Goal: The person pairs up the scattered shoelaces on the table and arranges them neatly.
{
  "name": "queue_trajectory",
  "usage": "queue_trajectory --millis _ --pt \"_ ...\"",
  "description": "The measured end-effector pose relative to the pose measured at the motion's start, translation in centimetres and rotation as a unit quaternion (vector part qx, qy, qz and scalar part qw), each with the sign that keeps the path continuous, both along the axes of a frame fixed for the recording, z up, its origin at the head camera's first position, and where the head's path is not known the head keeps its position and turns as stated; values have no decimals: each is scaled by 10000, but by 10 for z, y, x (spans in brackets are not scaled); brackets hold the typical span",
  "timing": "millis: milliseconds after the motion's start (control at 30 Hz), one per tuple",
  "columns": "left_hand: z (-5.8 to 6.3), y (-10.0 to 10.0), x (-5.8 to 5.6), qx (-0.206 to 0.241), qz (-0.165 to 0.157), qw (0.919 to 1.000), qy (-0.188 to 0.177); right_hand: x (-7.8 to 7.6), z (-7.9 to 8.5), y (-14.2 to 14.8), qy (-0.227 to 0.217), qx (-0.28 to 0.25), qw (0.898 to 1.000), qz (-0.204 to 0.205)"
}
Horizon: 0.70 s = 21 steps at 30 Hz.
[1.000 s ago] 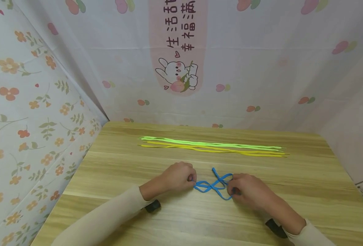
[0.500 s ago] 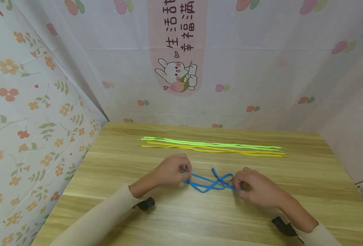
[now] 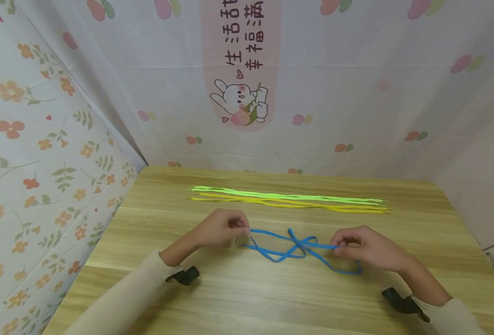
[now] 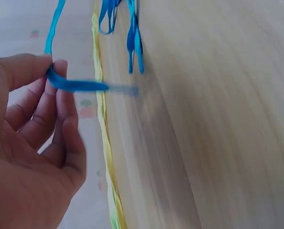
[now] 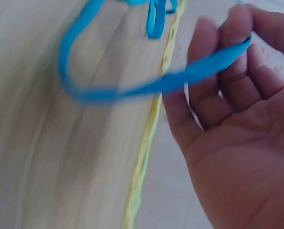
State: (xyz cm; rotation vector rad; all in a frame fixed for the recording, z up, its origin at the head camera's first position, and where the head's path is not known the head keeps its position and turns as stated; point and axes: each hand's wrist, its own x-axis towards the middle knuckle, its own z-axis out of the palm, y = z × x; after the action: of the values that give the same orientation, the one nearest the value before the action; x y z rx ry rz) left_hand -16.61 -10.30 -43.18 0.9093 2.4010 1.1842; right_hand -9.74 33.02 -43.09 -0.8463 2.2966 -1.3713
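Note:
Blue shoelaces (image 3: 300,243) lie crossed and looped at mid-table; whether they are knotted is unclear. My left hand (image 3: 221,228) pinches one strand between thumb and index finger. In the left wrist view the lace's free end (image 4: 79,85), with a clear tip, sticks out beyond the pinch, and two other lace tips rest on the wood. On the opposite side, my right hand (image 3: 370,246) pinches another stretch of blue lace between thumb and fingertip. From that pinch the lace (image 5: 194,74) sags in a curve below the palm, blurred in the right wrist view.
Behind the hands, yellow shoelaces (image 3: 288,203) and bright green shoelaces (image 3: 238,191) lie straight across the wooden table (image 3: 247,298). A printed white cloth (image 3: 339,93) hangs at the table's back edge, and a floral cloth (image 3: 58,153) stands at the left.
Both hands have moved apart, the left leftward and the right rightward, drawing blue lace outward. The bunched loops between them have spread into longer strands. The yellow and green laces stay put.

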Motion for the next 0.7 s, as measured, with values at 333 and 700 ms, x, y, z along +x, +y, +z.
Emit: queue_trajectory --millis 333,700 --pt "-1 -32 -13 395 225 9953 -860 -10 -4 41 -1105 -879 9900 53" --pt "-5 -58 -19 426 556 9926 -996 -16 -15 79 -1479 -1387 9791 -132"
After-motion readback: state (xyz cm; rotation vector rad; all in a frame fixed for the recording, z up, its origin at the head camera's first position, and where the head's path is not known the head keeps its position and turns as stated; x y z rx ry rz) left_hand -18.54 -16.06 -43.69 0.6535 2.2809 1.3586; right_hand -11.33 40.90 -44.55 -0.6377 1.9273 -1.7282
